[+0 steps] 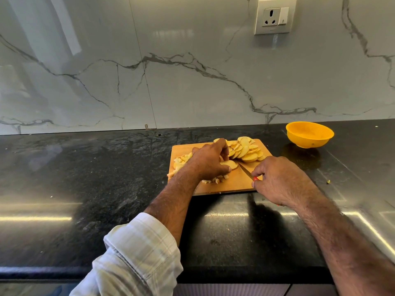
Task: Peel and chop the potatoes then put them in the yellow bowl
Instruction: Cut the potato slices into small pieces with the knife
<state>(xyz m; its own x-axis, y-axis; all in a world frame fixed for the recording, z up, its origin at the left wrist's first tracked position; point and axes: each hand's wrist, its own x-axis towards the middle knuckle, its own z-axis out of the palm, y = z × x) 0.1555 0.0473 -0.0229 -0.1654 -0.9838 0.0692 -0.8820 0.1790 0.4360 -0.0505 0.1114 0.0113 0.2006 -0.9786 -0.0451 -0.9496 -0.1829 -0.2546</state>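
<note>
A rectangular wooden chopping board (230,184) is seen lying flat on the glossy black stone worktop (85,189), a little right of centre. At the board's 12 to 2 o'clock area a heap of pale yellow round potato slices (245,150) is spread, the slices overlapping one another. Along the board's 9 o'clock edge and toward its 6 o'clock side, small pale chopped potato pieces (213,180) are scattered, partly hidden beneath the left forearm.

The left hand (210,161) is laid over the middle of the board with its fingers curled down onto a potato slice stack (229,164), which is held pressed against the wood. The right hand (277,180) is closed around the red handle of a small kitchen knife (245,170); only a sliver of the handle shows between the fingers. The dark blade runs from the hand toward 10 o'clock, its tip lying just beside the held stack, at the stack's 4 o'clock side.

The round yellow plastic bowl (310,135) stands upright on the worktop at the board's 2 o'clock, apart from it and near the marble-patterned white backsplash (171,82). Nothing can be made out inside the bowl. A white wall socket with switch (275,17) is mounted on the backsplash at the bowl's 11 o'clock. A rolled pale checked shirt sleeve (136,253) covers the left forearm.
</note>
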